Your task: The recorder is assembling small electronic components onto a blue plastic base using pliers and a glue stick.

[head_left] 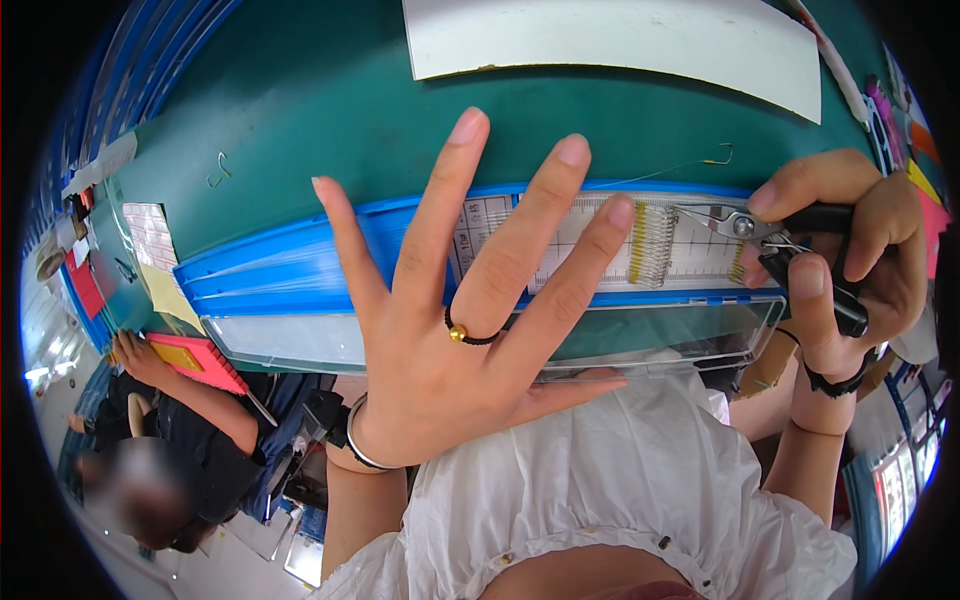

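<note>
My left hand is spread wide, palm down, over a long blue tackle box and holds nothing. My right hand grips a small pair of pliers by its black handles. The pliers' pointed jaws reach the end of a tight row of fish hooks with yellow binding, lying across a white ruled strip in the box. Fine lines run through the box's left end, and my left hand hides part of its middle. The box's clear lid hangs open on the near side.
On the green table a loose hook with line lies beyond the box. More hooks sit at the left. A white board lies at the back. At the lower left, another person's hand is beside a pink pad.
</note>
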`<state>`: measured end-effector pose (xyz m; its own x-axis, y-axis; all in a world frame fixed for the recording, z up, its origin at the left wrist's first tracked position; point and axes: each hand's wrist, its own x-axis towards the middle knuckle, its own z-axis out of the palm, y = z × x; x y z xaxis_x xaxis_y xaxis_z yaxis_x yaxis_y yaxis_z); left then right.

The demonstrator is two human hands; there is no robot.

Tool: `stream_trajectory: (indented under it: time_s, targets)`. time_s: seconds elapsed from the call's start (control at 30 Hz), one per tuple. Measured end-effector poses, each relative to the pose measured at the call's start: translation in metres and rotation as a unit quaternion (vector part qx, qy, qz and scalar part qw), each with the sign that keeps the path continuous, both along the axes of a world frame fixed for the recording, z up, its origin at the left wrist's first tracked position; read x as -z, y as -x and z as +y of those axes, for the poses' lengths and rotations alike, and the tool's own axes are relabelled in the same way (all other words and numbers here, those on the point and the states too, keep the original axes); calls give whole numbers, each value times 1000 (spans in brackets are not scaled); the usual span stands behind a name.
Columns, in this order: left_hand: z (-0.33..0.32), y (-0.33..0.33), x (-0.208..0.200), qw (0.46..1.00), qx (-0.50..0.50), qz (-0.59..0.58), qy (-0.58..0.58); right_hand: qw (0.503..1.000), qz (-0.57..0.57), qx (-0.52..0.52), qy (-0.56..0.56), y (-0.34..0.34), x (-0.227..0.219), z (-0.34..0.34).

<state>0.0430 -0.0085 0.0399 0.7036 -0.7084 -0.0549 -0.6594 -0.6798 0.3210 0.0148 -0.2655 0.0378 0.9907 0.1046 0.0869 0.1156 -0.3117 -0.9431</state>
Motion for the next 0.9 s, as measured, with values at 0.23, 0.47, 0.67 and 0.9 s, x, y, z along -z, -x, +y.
stream_trajectory:
  time_s: [0.23, 0.47, 0.67, 0.9]
  targets:
    - [-1, -2, -1, 1000, -2, 13, -14, 1000, -11, 11, 9, 2, 1, -2]
    - [-2, -3, -2, 999, -4, 21, -25, 1000, 10, 14, -4, 5, 2, -1]
    - [-3, -3, -3, 999, -11, 30, -19, 997, -10, 33, 67, 10, 2, -7]
    - [-3, -3, -3, 999, -10, 33, -18, 995, -11, 45, 86, 11, 1, -5]
